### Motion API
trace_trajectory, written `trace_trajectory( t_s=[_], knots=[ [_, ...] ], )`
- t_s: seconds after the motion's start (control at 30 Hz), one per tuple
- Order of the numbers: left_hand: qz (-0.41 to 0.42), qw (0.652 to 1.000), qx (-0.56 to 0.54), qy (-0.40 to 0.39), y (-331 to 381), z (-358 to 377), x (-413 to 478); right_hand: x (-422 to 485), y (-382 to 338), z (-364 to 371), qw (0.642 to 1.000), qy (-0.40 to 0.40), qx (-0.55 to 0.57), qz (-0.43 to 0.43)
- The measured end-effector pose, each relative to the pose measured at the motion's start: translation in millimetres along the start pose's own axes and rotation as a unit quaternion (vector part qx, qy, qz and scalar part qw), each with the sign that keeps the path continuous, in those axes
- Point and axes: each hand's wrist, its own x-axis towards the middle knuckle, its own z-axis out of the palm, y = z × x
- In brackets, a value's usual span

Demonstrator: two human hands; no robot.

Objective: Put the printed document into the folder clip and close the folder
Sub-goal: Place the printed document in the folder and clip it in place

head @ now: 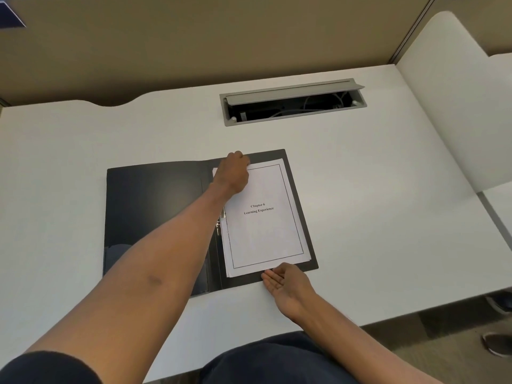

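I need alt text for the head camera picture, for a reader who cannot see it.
A person squares a printed document titled "Chapter 6 Learning Experience" on the right half of an open black folder lying on a white desk. The left hand presses its top left corner; the right hand, open, touches its bottom edge.

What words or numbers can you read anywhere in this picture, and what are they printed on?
"Chapter 6": first line on the top page of the printed document, which lies in the open black folder.
"Learning Experience": second line on the same page, just below.
No other text shows: the folder, the desk and the open cable box carry no readable label.
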Motion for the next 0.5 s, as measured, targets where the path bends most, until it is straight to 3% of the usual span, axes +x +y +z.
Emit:
trace_trajectory(
  t_s=[0.13, 0.23, 0.3, 0.4, 0.5],
  knots=[
    [0.007, 1.0, 0.007, 0.016, -5, -4, 0, -9, 2, -11, 0.989, 0.005, -0.147, -0.033],
    [-0.005, 0.999, -0.004, 0.037, -20, -11, -2, -12, -5, -19, 0.951, 0.018, -0.266, -0.155],
    [-0.025, 0.998, -0.026, 0.05, -35, -16, -4, -11, -19, -19, 0.91, 0.037, -0.318, -0.263],
    [-0.056, 0.994, -0.077, 0.062, -54, -20, -8, 0, -48, -18, 0.816, 0.083, -0.415, -0.393],
    [-0.073, 0.987, -0.122, 0.078, -65, -20, -13, 14, -65, -18, 0.763, 0.101, -0.497, -0.401]
  ],
)
